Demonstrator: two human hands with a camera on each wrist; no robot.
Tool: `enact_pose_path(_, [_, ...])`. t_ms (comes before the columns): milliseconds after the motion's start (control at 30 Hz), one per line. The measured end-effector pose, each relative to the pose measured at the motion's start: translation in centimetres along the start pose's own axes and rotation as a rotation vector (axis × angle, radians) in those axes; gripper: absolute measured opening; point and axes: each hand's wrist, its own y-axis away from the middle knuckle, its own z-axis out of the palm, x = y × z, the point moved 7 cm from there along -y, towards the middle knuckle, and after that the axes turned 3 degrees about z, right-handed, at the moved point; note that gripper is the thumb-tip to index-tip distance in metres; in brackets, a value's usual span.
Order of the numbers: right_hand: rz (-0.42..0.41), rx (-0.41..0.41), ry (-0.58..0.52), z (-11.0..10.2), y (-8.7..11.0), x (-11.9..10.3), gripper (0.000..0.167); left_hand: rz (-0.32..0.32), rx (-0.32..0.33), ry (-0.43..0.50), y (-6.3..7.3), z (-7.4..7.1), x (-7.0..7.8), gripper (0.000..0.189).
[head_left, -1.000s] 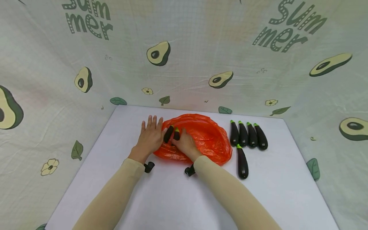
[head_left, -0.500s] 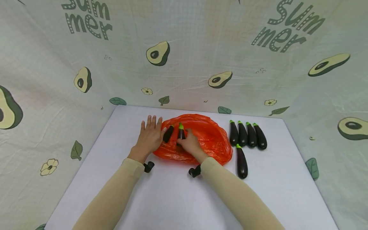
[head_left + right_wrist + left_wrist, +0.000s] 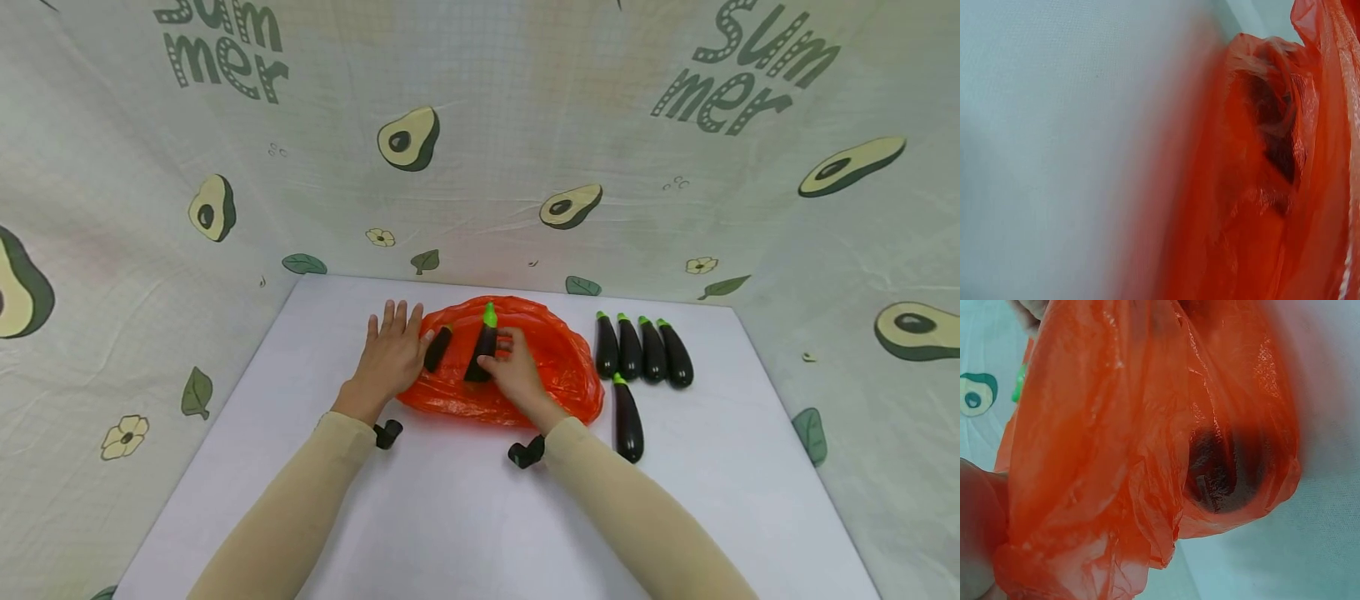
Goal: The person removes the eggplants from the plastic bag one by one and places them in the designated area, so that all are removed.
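An orange-red plastic bag (image 3: 558,367) lies with its mouth open in the middle of the table. My right hand (image 3: 517,371) grips an eggplant (image 3: 483,346) over the bag's opening, its green stem end pointing up and away. Another eggplant (image 3: 438,348) lies inside at the bag's left. My left hand (image 3: 390,354) rests at the left rim with its fingers straight, the thumb toward the bag. In the left wrist view a dark rounded shape (image 3: 1225,472) shows through the plastic. The right wrist view has the bag's side (image 3: 1241,237) but not the held eggplant.
A row of several eggplants (image 3: 631,350) lies to the right of the bag, with one more eggplant (image 3: 628,421) in front of them. The white table (image 3: 450,517) is bounded by a printed cloth (image 3: 480,150) at the back and sides.
My right hand has moved to the right and drawn the eggplant up, so more of its dark body shows above the bag. My left hand has stayed in place.
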Motion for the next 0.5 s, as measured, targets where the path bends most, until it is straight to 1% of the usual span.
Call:
enact_pose_path(167, [-0.062, 0.046, -0.017, -1.2, 0.6, -0.5, 0.061, 0.014, 0.007, 0.002, 0.1, -0.2, 0.1, 0.067])
enact_pose_path(267, [-0.082, 0.059, -0.026, -1.9, 0.9, -0.7, 0.063, 0.014, 0.003, 0.006, 0.1, -0.2, 0.2, 0.067])
enact_pose_path(500, [-0.086, 0.097, -0.016, -3.4, 1.6, -1.6, 0.067, 0.011, -0.006, 0.013, 0.1, -0.1, 0.2, 0.067])
